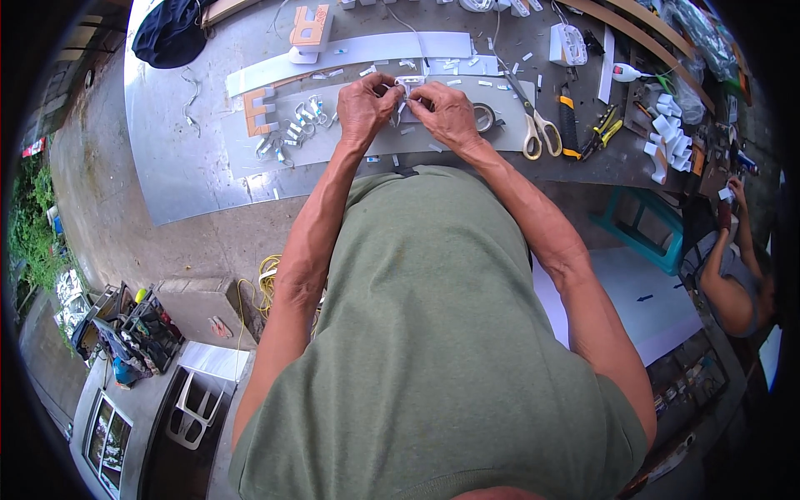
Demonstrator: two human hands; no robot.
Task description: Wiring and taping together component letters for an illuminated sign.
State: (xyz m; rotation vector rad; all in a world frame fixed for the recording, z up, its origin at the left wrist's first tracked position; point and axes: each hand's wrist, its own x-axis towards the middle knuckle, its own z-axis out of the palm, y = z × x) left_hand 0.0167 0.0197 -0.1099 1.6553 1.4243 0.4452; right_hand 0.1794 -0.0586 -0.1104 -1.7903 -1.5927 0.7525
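My left hand [367, 108] and my right hand [447, 114] meet over the metal worktable, fingertips pinched close together. Between them are thin white strands and a small white piece; what exactly each hand grips is too small to make out. Just beyond the fingertips sits a small white channel-shaped part [410, 81]. To the left of my left hand lies a bunch of small white light modules [297, 127] on looped wires. Beside them is an orange-faced, letter-shaped piece [260, 112]. A roll of dark tape [484, 117] lies by my right hand.
Right of my hands are scissors [533, 125], a yellow-black cutter knife [569, 125] and pliers [603, 133]. White curved offcuts [669, 137] pile farther right. Another letter-shaped piece [309, 33] stands at the back. A teal stool [640, 229] and another person [733, 271] are at the right.
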